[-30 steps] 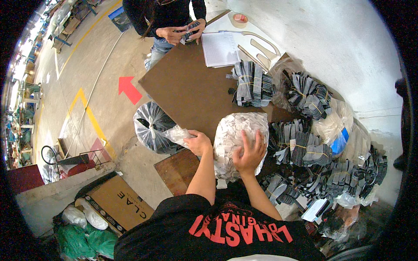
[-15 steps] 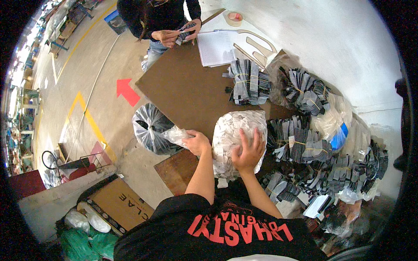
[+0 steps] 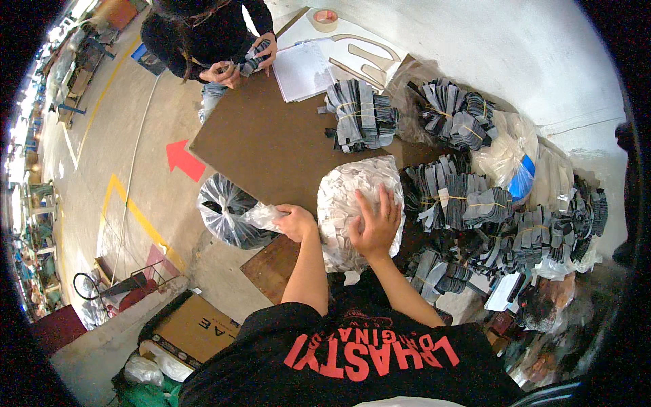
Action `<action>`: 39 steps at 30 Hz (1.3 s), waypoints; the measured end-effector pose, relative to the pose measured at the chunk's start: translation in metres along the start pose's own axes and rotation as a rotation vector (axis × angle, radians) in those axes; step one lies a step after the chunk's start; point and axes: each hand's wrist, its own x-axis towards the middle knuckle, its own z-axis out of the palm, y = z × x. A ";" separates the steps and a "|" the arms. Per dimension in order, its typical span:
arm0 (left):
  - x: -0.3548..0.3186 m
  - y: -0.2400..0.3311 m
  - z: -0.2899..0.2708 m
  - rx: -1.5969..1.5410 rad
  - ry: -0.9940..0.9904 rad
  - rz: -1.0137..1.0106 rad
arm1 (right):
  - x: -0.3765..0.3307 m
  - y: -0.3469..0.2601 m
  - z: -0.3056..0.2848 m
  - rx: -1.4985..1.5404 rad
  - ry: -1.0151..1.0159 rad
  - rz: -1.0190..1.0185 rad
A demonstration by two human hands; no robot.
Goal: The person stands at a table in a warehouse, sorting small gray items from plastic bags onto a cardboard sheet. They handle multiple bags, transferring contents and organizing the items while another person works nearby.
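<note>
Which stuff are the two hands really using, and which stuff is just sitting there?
In use:
- left hand, gripping the neck of the dark-filled clear bag
- right hand, flat on the clear bag of pale pieces

Just lying about:
- tied bundles of grey pieces
- open notebook
- tape roll
- cardboard box on the floor

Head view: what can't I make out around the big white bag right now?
- Left hand fingertips: buried in the crumpled neck of the dark bag.
- White bag contents: blurred through the plastic, partly under the right hand.
- Bag's near end: hidden behind the person's forearms.
</note>
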 end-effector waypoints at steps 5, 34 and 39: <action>-0.003 0.002 -0.002 -0.017 0.006 0.004 | -0.001 0.001 0.003 -0.017 0.005 0.005; -0.002 0.003 -0.002 -0.032 0.084 0.006 | 0.001 0.002 0.003 -0.016 -0.009 -0.037; -0.003 0.003 -0.006 -0.056 0.064 0.008 | 0.001 0.000 0.002 -0.044 -0.006 -0.058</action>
